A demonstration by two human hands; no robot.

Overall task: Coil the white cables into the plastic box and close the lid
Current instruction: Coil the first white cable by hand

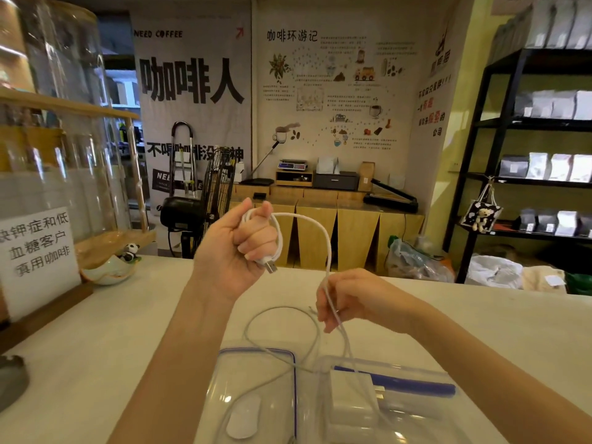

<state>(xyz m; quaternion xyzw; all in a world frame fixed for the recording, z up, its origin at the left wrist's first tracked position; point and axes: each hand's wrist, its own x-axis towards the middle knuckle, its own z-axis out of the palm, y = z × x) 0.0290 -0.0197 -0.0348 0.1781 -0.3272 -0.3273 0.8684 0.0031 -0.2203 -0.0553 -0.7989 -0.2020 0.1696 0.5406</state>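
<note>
Both hands are raised above the desk [96, 363]: the left hand [237, 241] is fisted around a coiled white USB cable [323, 238], the right hand [346, 299] pinches its trailing length, which drops into the clear plastic box [368, 405] at the near edge beside its lid [256, 395]; desk bare on either side.

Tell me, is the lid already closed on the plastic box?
No: the lid lies flat beside the open plastic box, while both hands hold the white cable up above the table.
</note>
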